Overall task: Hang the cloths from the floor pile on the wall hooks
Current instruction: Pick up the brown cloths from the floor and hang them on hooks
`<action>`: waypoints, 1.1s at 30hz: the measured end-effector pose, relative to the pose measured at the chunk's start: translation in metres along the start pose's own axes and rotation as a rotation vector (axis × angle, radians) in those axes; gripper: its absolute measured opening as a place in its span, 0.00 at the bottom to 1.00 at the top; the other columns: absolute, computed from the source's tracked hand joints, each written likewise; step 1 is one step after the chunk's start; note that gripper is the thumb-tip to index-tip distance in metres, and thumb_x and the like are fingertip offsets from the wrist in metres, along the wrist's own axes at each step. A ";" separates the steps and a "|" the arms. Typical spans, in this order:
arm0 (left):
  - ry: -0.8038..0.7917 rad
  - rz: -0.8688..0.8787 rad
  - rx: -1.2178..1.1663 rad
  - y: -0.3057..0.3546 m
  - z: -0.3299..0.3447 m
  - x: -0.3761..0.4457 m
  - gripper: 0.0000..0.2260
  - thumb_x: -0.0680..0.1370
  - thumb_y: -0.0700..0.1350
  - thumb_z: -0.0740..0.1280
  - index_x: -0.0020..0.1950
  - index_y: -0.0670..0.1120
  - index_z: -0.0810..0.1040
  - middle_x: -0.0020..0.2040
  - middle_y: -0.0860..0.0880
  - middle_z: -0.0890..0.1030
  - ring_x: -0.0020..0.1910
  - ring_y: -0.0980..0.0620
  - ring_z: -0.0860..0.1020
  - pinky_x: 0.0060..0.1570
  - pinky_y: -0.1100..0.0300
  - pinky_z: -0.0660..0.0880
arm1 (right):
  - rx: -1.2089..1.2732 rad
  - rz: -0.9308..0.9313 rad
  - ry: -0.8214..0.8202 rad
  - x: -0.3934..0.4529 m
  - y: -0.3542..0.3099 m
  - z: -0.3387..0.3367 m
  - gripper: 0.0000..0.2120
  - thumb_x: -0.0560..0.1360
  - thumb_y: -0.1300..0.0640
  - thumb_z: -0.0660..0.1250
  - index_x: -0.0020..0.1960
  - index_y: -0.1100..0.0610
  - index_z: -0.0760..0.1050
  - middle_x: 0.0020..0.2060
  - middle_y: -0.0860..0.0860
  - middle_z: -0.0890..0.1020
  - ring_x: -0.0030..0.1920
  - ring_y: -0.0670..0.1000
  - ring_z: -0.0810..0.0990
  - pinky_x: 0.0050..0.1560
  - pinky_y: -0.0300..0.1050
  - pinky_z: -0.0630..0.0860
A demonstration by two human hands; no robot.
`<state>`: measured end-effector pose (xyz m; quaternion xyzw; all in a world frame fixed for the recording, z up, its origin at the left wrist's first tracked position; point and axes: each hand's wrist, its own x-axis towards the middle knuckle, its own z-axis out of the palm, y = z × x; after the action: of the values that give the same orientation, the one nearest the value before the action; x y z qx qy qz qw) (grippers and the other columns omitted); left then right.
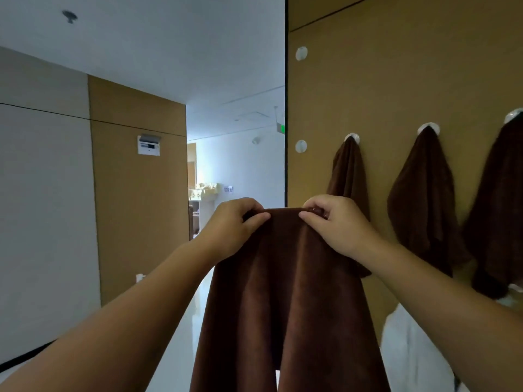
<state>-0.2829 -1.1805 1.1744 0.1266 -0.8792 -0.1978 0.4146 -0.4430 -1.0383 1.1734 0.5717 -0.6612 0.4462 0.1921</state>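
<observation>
Brown terry made up the cloth (285, 301) that hung in front of the person, held up by its top edge at about chest height and draping straight down out of the bottom of the view. The left hand (232, 226) pinched the upper edge near one corner, fingers curled over the fold with the thumb pressed against the fabric; the right hand (336, 222) gripped the same edge just beside it, fingers bunched around a gathered bit of cloth. The two hands sat close together, with only a short span of the hem between them. To the right stood a tan wall panel (396, 80) carrying round white hooks. Two of them were bare: an upper hook (301, 53) and a lower hook (301, 146) near the panel's left edge. Further right, three more brown cloths already hung from hooks: the first hung cloth (349, 171) partly behind the right hand, the second hung cloth (421, 199) beside it, and the third hung cloth (498, 207) at the frame's edge. Beyond the left arm a white glossy floor (181, 335) ran toward a bright doorway.
</observation>
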 end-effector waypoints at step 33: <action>0.187 0.453 -0.302 -0.225 0.154 0.502 0.09 0.78 0.49 0.65 0.54 0.51 0.83 0.50 0.51 0.84 0.50 0.53 0.79 0.55 0.55 0.75 | -0.505 0.165 0.487 0.383 0.254 0.098 0.04 0.76 0.54 0.66 0.43 0.54 0.74 0.30 0.46 0.75 0.32 0.44 0.73 0.35 0.39 0.70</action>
<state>-0.7031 -1.5377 1.3243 -0.1187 -0.8036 -0.2163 0.5417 -0.7578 -1.3549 1.3199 0.3279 -0.7294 0.4056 0.4426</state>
